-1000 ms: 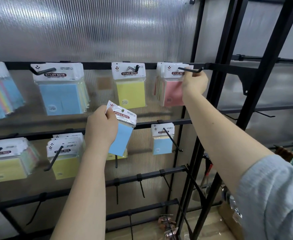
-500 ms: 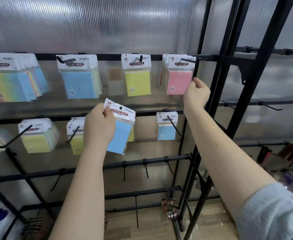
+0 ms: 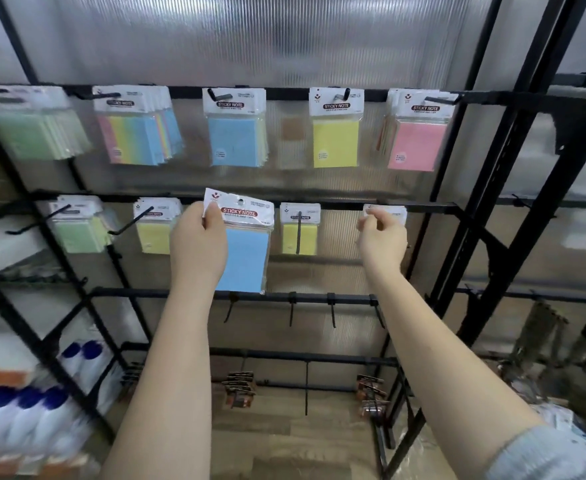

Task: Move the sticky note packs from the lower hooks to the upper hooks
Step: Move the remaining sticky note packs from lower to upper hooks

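Sticky note packs hang on two rows of hooks. A blue pack [image 3: 246, 251] is held off the hooks, pinched at its header by the left hand [image 3: 198, 247], in front of the lower rail [image 3: 423, 206]. The rightmost lower pack [image 3: 393, 212] is being reached by the right hand [image 3: 381, 237], fingers curled near its header; contact cannot be told. Next, it seems, the held pack's hole must be threaded onto the upper hook carrying blue packs [image 3: 236, 140].

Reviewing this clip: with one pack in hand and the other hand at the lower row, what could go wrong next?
The left hand pinches the blue pack only by a header corner, so it could swing or slip. The right hand covers the rightmost lower pack, so its hook may snag the hole. The upper blue stack looks full.
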A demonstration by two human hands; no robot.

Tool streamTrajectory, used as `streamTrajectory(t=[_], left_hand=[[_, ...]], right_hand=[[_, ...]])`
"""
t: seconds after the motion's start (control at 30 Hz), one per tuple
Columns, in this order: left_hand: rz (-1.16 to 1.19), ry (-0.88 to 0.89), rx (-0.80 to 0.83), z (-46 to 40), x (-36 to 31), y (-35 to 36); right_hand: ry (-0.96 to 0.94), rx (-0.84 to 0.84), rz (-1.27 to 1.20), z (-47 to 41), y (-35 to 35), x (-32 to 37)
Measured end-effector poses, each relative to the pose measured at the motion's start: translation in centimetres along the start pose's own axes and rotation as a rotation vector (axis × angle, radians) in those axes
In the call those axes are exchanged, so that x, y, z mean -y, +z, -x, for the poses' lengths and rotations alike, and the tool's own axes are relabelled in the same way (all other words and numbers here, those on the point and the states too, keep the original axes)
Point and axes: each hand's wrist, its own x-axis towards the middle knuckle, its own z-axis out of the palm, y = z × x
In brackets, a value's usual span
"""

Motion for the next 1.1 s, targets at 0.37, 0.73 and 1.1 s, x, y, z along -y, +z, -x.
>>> streamTrajectory(t=[0.37,0.73,1.1], left_hand=[[0.182,0.113,0.011,-6.0,1.0,-2.5],[0.362,0.369,0.187,-14.7,-0.6,-3.8],[0.372,0.405,0.183,-17.7,-1.3,-0.9]], right_hand=[[-0.034,0.172,0.188,3.6,6.4,-1.1],[0.054,0.073,0.343,4.9,12.1,-3.2],[0.046,0.091,0.478,4.4,11.9,-1.6]])
